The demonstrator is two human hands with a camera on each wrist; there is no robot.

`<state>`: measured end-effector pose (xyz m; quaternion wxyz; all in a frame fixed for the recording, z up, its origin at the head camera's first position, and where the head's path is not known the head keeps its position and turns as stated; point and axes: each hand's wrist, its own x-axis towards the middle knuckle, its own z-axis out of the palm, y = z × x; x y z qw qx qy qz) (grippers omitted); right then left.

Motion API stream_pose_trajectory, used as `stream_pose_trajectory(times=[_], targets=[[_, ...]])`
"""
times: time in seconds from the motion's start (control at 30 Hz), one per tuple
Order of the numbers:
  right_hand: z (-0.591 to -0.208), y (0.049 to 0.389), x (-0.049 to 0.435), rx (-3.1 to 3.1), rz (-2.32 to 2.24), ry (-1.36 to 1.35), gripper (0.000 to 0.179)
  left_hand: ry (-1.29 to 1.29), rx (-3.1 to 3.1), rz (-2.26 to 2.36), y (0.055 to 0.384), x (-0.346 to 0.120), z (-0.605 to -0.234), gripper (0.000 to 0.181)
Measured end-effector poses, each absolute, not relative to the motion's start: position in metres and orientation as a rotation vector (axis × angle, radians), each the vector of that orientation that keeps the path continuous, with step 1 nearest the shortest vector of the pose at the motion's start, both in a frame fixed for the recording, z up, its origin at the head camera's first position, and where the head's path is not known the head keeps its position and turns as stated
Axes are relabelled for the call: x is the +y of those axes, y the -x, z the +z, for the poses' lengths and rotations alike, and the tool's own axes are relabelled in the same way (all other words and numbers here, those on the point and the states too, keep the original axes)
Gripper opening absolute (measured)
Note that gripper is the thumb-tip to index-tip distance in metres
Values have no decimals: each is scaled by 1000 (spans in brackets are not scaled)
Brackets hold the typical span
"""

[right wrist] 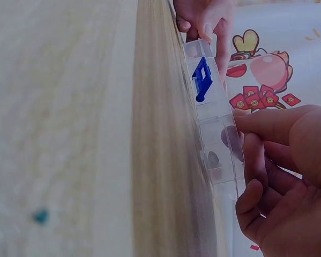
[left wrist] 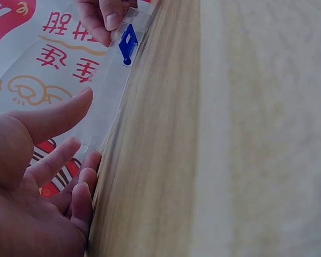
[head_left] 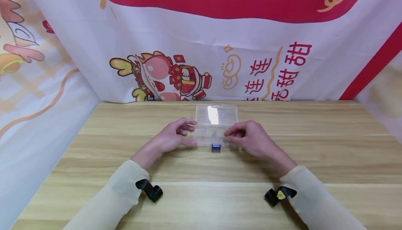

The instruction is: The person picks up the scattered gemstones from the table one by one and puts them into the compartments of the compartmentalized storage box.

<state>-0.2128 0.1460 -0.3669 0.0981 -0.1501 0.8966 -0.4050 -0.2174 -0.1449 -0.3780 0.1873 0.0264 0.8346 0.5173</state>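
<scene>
A clear plastic compartment box (head_left: 207, 141) lies on the table with its lid (head_left: 202, 115) raised at the back. Its blue latch (head_left: 216, 147) hangs at the front edge. My left hand (head_left: 176, 135) is at the box's left end, thumb toward the front corner, fingers loosely bent near the side. At the right end, my right hand (head_left: 251, 137) has thumb and fingers brought together over a compartment. In the right wrist view, a small greyish piece (right wrist: 213, 158) shows through the front wall. Whether the right fingertips pinch anything is hidden.
The wood-grain table (head_left: 201, 202) extends on all sides of the box. A printed cloth (head_left: 176, 31) hangs behind it, and another stretch of cloth (head_left: 47, 83) runs along the left. A camera mount (head_left: 150, 190) is strapped to each sleeve.
</scene>
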Motion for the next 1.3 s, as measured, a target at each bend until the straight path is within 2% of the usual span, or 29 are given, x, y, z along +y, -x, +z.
stream_pose_trajectory(times=[1.3], targets=[[-365,211,148,2650,-1189,485,16,-87,2364,1467,214,-146,-378,65]])
